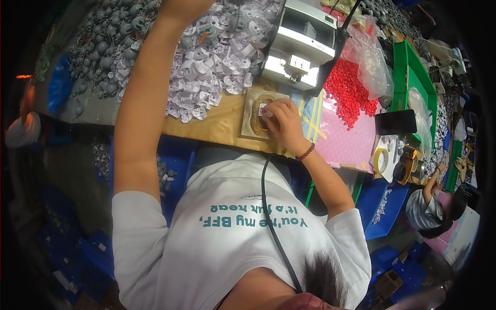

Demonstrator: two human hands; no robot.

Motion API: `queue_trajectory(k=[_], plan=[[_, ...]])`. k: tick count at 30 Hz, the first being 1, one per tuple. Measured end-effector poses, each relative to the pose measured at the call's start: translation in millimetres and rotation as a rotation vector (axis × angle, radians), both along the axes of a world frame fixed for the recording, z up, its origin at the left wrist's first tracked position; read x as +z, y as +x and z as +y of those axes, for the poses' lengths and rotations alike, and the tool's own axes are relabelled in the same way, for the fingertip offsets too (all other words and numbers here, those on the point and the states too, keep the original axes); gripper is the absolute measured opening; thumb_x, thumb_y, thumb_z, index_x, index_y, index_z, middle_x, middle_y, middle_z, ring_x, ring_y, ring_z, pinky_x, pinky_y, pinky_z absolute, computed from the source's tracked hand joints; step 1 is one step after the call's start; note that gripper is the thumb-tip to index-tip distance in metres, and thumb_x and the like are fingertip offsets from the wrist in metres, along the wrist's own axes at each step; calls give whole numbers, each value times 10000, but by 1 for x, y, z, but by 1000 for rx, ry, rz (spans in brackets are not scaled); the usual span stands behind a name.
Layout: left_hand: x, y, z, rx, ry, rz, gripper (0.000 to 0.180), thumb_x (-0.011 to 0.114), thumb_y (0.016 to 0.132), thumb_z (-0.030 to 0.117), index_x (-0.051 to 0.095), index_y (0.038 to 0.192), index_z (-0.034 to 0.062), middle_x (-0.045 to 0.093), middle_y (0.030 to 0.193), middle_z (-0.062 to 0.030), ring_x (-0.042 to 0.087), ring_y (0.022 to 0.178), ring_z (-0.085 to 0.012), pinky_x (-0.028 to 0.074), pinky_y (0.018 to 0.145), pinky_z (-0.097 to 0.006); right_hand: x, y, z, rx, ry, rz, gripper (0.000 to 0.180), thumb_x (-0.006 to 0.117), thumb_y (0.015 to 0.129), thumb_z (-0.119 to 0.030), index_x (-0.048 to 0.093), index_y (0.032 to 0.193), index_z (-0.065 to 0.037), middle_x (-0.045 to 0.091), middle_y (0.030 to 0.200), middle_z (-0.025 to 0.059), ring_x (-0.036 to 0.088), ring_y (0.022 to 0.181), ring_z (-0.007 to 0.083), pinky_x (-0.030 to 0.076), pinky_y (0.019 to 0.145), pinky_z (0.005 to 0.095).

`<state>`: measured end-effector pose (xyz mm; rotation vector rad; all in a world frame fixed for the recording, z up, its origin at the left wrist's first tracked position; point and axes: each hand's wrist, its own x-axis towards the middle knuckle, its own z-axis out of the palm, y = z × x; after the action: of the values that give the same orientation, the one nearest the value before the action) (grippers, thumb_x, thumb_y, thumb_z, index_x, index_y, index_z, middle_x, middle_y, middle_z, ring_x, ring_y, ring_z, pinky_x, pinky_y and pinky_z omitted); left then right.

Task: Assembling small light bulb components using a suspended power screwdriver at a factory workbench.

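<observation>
My right hand, with a braided bracelet at the wrist, is over a square metal block with a rounded hollow. Its fingers are bent together at a small white plastic piece in that hollow. Stretched far forward, my left hand is cut by the top edge, so its fingers are out of sight. It is nearest to the heap of white plastic pieces, many with thin stems. Just beyond the block stands a white and grey machine with a dark opening.
Grey rounded parts are piled at the far left. To the right lie red pieces, clear plastic bags, a green tray, a black phone and a tape roll. Another person works at the far right.
</observation>
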<state>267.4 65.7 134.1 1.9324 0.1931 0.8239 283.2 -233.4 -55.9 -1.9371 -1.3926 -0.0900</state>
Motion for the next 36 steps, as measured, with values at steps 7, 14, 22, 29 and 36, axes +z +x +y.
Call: queue_trajectory(k=[7,14,22,29,36], plan=[[6,-28,-21,34,110,133,279,628,803,1,641,1081,17,600,1012,-72,581,874,-127,476,754,-256,23,3,-6,-80,99,194,333,725,796,-34,612,1108,-11,598,1109,155,568,1001,336,478,863,396],[-9,-36,-13,128,358,230,273,618,801,-14,645,1067,38,568,1051,-73,570,833,-137,469,708,-264,69,23,6,-118,295,149,274,702,797,15,648,1065,-5,641,1100,147,613,993,297,494,852,355],[12,-55,-57,-118,-35,-89,204,611,803,-4,664,996,37,572,1087,-94,581,846,-176,488,752,-277,75,22,8,-144,318,157,242,701,817,3,654,1053,-8,648,1086,140,619,983,286,493,843,349],[-32,-41,-31,-149,118,-22,279,635,881,11,643,1158,44,598,1209,-52,596,1050,-125,507,852,-266,90,27,12,-112,375,149,232,701,825,-7,653,1052,-6,648,1093,142,616,997,286,487,857,352],[-25,-54,-50,-241,96,44,323,658,847,-2,637,1166,46,586,1231,-60,592,1070,-139,502,875,-268,90,24,14,-78,352,109,311,714,810,-12,629,1109,-4,633,1124,154,614,1026,298,490,889,365]])
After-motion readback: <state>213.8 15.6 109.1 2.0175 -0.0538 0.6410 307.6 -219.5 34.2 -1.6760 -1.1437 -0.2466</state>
